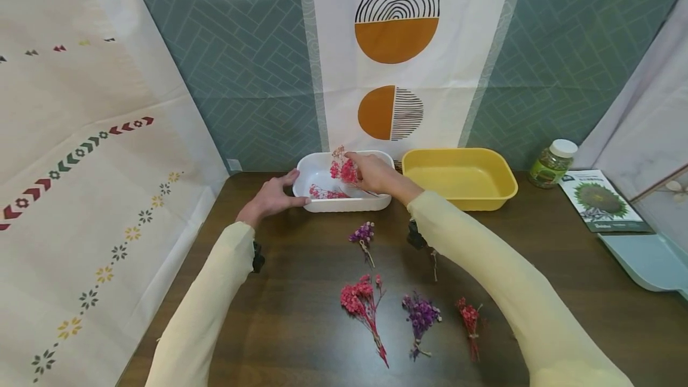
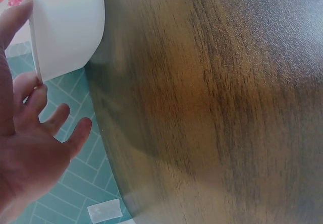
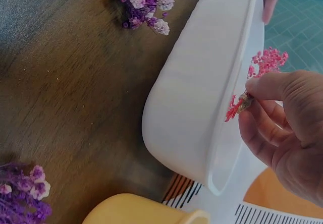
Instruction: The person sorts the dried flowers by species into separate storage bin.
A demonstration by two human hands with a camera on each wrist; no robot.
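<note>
A white plastic tub (image 1: 346, 205) stands by the back wall, with pink dried flowers (image 1: 326, 194) lying inside it. My left hand (image 1: 270, 199) grips the tub's left end, thumb and fingertips at the rim, while the outer fingers spread free in the left wrist view. Over the tub's right half, my right hand (image 1: 378, 173) pinches a small bunch of pink dried flowers (image 3: 269, 61) by its tied stems, between thumb and fingertips. The flower heads point up and left in the head view. A purple dried bunch (image 1: 363, 233) lies on the table just in front of the tub.
A yellow tub (image 1: 459, 203) stands right of the white one. Nearer me lie a large pink bunch (image 1: 359, 298), a purple bunch (image 1: 421, 314) and a small red bunch (image 1: 469, 318). At right are a white-lidded jar (image 1: 550, 166), a flower-printed packet (image 1: 602, 199) and a pale blue dustpan (image 1: 647, 261).
</note>
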